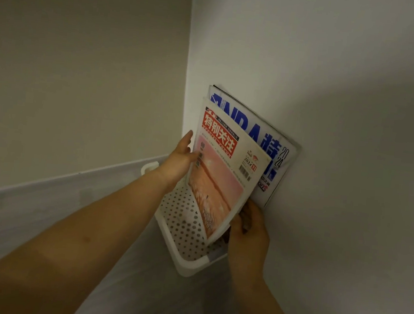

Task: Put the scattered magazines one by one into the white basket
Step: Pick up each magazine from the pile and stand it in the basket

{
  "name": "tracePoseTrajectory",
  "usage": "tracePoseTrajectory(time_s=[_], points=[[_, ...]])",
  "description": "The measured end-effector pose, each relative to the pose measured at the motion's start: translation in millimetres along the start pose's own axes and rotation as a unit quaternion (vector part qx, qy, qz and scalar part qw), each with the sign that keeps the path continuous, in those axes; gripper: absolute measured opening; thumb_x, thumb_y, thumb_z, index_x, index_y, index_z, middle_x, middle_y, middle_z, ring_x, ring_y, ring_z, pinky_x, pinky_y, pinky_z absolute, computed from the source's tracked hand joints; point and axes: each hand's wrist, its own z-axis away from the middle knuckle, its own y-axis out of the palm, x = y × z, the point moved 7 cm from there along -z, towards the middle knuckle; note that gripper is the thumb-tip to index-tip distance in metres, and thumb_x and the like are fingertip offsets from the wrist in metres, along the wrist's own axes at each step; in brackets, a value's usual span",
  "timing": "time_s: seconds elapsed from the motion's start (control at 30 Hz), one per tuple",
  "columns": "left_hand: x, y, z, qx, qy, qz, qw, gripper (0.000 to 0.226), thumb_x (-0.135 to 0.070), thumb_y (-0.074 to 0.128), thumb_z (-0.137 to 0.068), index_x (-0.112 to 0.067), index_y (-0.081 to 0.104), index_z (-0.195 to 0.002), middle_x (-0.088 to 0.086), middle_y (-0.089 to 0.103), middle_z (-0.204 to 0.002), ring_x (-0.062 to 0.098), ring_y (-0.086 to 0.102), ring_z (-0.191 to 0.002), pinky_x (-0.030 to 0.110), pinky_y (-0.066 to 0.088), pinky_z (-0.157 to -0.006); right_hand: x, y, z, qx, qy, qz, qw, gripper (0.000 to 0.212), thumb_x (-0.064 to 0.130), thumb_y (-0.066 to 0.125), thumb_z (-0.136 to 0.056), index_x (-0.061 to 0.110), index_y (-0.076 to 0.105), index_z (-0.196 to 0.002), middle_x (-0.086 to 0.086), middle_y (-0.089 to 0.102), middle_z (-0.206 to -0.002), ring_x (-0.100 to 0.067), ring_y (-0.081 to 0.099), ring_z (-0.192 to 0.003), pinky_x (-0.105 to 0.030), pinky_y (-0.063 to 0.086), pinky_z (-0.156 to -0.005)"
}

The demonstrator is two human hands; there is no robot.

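A white perforated basket (188, 233) stands in the corner against the right wall. A magazine with a red title block and a pink picture (222, 173) stands tilted in it. Behind that one, a blue-lettered magazine (274, 150) leans flat on the wall. My left hand (179, 159) grips the left edge of the red-titled magazine, thumb on the cover. My right hand (248, 233) holds the lower right corner of the same magazine, fingers tucked behind it. The bottoms of both magazines are hidden inside the basket.
A white wall (333, 93) rises close on the right, and a beige wall (83, 69) with a pale skirting board (45, 199) runs along the left. Grey floor (162, 299) lies in front of the basket.
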Motion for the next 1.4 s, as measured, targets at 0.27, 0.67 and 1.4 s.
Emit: tracePoseTrajectory(time_s=[0.27, 0.67, 1.4], points=[[-6.1, 28.1, 6.3, 0.064, 0.000, -0.035, 0.997, 0.051, -0.014, 0.033, -0.095, -0.027, 0.016, -0.142, 0.003, 0.031, -0.147, 0.005, 0.035, -0.103, 0.016, 0.039, -0.072, -9.2, -21.6, 5.6, 0.004, 0.032, -0.068, 0.997, 0.039, -0.007, 0.036, -0.091, 0.018, 0.047, -0.119, 0.014, 0.055, -0.100, 0.003, 0.052, -0.093, 0.003, 0.040, -0.079], [-23.1, -112.8, 181.9, -0.095, 0.105, -0.236, 0.961, 0.023, -0.007, 0.052, -0.087, -0.008, 0.063, -0.107, 0.002, 0.066, -0.103, 0.007, 0.055, -0.095, -0.010, 0.031, -0.073, 50.3, 33.5, 88.6, 0.071, -0.064, -0.022, 0.995, 0.034, -0.007, 0.045, -0.086, 0.025, 0.055, -0.087, -0.004, 0.061, -0.094, 0.000, 0.057, -0.075, 0.003, 0.039, -0.062], [160.3, -466.1, 651.3, -0.440, -0.315, -0.309, 0.782, 0.045, -0.033, 0.048, -0.089, -0.015, 0.041, -0.130, 0.011, 0.055, -0.130, 0.026, 0.055, -0.113, 0.035, 0.042, -0.096, 26.9, 343.9, 523.8, 0.536, -0.402, 0.420, 0.612, 0.095, 0.076, -0.024, -0.056, 0.039, 0.001, -0.140, 0.004, -0.010, -0.154, -0.022, -0.015, -0.141, -0.039, -0.047, -0.078]])
